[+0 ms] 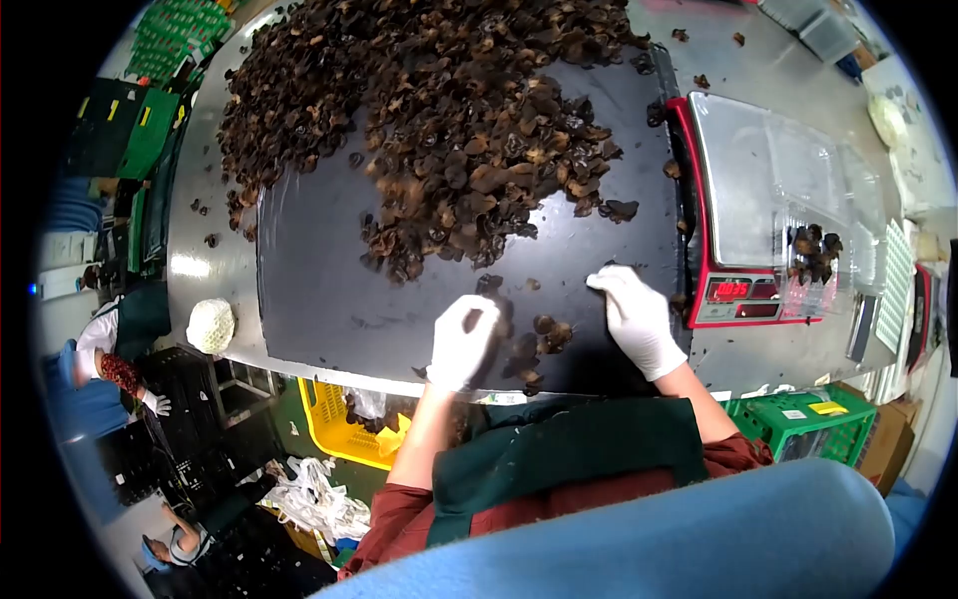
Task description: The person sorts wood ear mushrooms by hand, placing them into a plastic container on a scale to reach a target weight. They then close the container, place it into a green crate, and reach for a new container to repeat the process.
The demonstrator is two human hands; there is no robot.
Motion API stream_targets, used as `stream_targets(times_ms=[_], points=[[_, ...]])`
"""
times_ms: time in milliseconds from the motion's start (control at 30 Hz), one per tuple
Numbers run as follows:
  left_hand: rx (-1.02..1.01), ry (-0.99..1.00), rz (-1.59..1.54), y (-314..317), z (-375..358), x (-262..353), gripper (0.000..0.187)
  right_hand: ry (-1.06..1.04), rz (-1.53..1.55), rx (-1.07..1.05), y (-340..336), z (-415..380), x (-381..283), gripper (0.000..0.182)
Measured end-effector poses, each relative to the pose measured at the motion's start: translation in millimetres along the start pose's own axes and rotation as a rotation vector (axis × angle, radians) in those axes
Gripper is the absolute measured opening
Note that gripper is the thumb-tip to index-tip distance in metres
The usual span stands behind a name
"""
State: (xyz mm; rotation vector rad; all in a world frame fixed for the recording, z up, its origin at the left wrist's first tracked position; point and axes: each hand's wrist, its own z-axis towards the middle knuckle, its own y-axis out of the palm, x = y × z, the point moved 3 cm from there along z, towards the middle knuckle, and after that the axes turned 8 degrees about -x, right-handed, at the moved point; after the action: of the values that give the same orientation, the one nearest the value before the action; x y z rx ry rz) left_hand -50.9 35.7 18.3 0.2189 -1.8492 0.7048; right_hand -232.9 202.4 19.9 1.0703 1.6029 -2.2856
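My left hand (463, 341), in a white glove, is over the near part of the black mat (309, 290), its thumb and fingertips curled together in a ring; whatever they hold, if anything, is too small to name. To the right, my right hand (637, 317), gloved too, has its fingertips pressed together, and their contents cannot be made out. Several loose dark brown pieces (551, 334) lie between the two hands. Beyond them spreads a large heap of dark, curled, mushroom-like pieces (469, 150).
On the right are a red-framed scale (738, 200) and a clear container (810, 262) with dark pieces. A white knitted ball (211, 326) rests at the table's left edge. Below stand a yellow basket (329, 429) and a green crate (813, 419). Two other people are at the left.
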Motion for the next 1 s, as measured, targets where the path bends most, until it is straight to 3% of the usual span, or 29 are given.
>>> stream_targets(times_ms=[100, 200, 233, 367, 433, 500, 533, 600, 633, 667, 700, 767, 833, 900, 933, 1000], points=[[0.035, -0.179, -0.292, -18.0, -5.7, -24.7, 0.008, -0.064, -0.013, -0.010, -10.3, 5.5, -22.8, 0.032], [0.014, -0.219, -0.702, -25.9, -11.4, -25.4, 0.009, -0.157, -0.031, -0.359, 15.2, -10.1, -40.6, 0.046], [0.026, -0.192, -0.752, -25.8, -12.1, -25.4, 0.020, -0.167, -0.082, -0.398, 23.4, -13.2, -45.2, 0.048], [0.118, -0.376, -1.312, -24.7, -22.0, -30.5, 0.025, -0.169, -0.024, -0.347, 44.9, -8.8, -35.4, 0.023], [0.068, -0.379, -1.467, -27.5, -24.4, -32.7, 0.027, -0.049, 0.338, -0.194, 40.0, -5.5, -24.0, 0.014], [-0.024, -0.322, -1.510, -29.9, -28.6, -32.1, 0.034, 0.123, 0.670, -0.291, 32.1, -0.4, -11.8, 0.013], [-0.023, -0.316, -1.363, -30.6, -29.0, -33.3, 0.039, 0.255, 0.807, -0.352, 33.8, -3.3, -5.5, 0.016], [-0.025, -0.302, -1.070, -30.7, -28.9, -34.8, 0.049, 0.259, 0.758, -0.445, 32.6, -5.9, -3.1, 0.020], [0.065, -0.351, -0.718, -28.7, -29.1, -34.6, 0.059, 0.262, 0.720, -0.490, 28.8, -6.8, -9.4, 0.020], [0.152, -0.180, -0.255, -29.9, -30.7, -36.1, 0.060, 0.087, 0.704, -0.400, 28.5, -5.8, -23.2, 0.014], [0.230, -0.004, 0.209, -27.3, -33.4, -35.1, 0.062, 0.086, 0.590, -0.438, 26.5, -7.4, -34.0, 0.018], [0.293, -0.028, 0.350, -25.4, -34.3, -1.9, 0.057, -0.055, 0.283, -0.563, 32.2, -12.4, -51.7, 0.029], [0.251, 0.013, 0.429, -25.4, -37.1, 0.7, 0.051, -0.183, 0.227, -0.469, 50.0, -16.3, -54.0, 0.018], [0.257, 0.104, 0.428, -21.3, -40.1, 12.6, 0.028, -0.124, 0.331, -0.362, 51.3, -13.8, -48.0, 0.010], [0.201, 0.063, 0.391, -18.8, -43.9, 11.4, 0.024, -0.144, 0.463, -0.167, 42.5, -5.7, -47.2, 0.009], [0.124, 0.055, 0.359, -9.2, -51.7, 10.4, 0.019, 0.019, 0.734, -0.172, 41.8, -1.9, -21.9, 0.013]])
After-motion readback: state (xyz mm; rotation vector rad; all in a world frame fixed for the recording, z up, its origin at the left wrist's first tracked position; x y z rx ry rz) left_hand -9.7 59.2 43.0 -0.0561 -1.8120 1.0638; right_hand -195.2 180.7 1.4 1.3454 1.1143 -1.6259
